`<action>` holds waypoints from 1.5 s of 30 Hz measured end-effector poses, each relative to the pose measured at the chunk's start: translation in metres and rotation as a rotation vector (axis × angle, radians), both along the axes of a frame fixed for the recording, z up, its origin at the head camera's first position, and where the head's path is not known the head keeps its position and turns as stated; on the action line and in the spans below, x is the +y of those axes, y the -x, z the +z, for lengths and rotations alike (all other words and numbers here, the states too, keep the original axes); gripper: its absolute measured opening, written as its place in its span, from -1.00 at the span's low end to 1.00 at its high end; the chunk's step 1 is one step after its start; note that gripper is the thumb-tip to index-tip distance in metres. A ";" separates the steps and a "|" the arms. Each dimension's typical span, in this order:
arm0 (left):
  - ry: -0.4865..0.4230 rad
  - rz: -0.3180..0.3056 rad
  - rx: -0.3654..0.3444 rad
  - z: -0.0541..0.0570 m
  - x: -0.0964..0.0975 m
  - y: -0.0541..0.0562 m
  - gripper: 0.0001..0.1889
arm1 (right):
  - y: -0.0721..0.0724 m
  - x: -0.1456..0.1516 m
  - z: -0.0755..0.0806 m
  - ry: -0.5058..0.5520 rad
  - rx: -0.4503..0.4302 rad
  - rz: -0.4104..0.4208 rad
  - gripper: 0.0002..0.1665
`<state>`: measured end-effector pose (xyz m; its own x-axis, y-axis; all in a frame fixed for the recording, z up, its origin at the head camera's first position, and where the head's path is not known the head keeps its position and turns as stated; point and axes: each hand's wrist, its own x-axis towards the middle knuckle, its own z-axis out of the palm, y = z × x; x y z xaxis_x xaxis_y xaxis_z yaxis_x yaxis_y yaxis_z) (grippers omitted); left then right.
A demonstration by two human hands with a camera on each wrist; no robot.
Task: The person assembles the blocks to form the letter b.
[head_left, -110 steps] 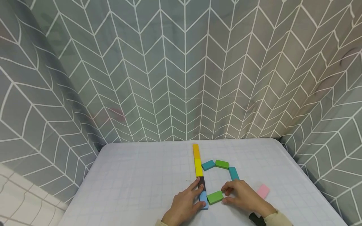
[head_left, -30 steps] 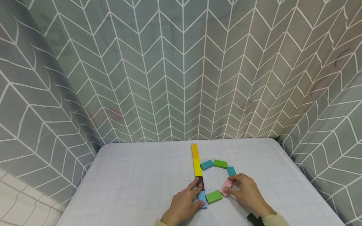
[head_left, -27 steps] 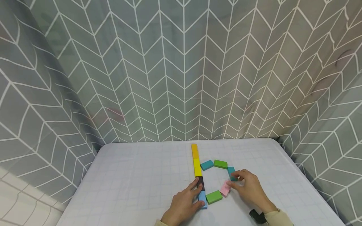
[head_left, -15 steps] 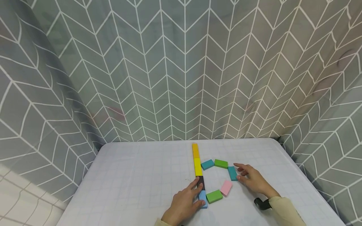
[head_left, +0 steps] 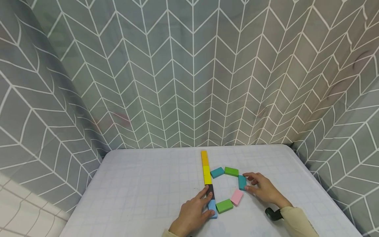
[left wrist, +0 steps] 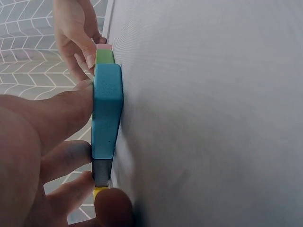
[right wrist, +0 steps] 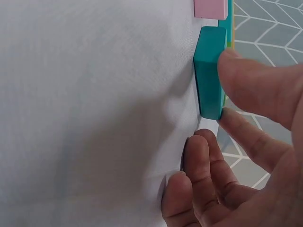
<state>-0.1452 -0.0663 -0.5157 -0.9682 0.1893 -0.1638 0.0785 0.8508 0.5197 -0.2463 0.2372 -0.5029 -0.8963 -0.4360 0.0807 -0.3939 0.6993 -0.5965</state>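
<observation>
A straight column of blocks runs down the table: orange (head_left: 205, 158), yellow (head_left: 207, 175), black (head_left: 210, 192) and light blue (head_left: 212, 208). My left hand (head_left: 192, 210) rests over the lower two, fingers on the black block and thumb at the light blue one. Right of the column, blocks form a curve: a teal block (head_left: 217, 172), a green block (head_left: 231, 171), a second teal block (head_left: 242, 182), a pink block (head_left: 237, 197) and another green block (head_left: 224, 206). My right hand (head_left: 263, 189) pinches the second teal block (right wrist: 210, 75) at its ends between thumb and index finger.
The blocks lie on a white table (head_left: 142, 187) with a faint grid. A grey curtain (head_left: 177, 82) with white zigzag lines stands behind it and along both sides. A black strap (head_left: 273, 214) sits on the right wrist.
The pink block has come from the right into the curve, and my right hand has let go of it. That hand now holds the second teal block, shifted slightly left. My left hand has stayed put.
</observation>
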 end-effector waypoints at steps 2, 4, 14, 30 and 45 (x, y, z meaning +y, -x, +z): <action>0.000 0.000 -0.001 0.001 0.000 0.000 -0.31 | 0.000 0.000 -0.001 0.003 0.001 0.000 -0.40; 0.001 0.000 -0.003 0.001 0.000 0.000 -0.32 | 0.000 0.000 -0.001 0.006 0.002 -0.001 -0.40; -0.007 0.002 -0.003 0.003 0.000 -0.001 -0.31 | -0.002 -0.001 -0.002 0.025 -0.006 0.019 -0.39; 0.002 -0.025 -0.007 -0.001 -0.002 -0.002 -0.31 | 0.001 0.014 -0.006 0.180 -0.287 -0.110 -0.27; -0.140 -0.069 0.063 -0.003 -0.017 -0.002 -0.18 | 0.008 0.041 -0.012 0.399 -0.433 -0.100 -0.27</action>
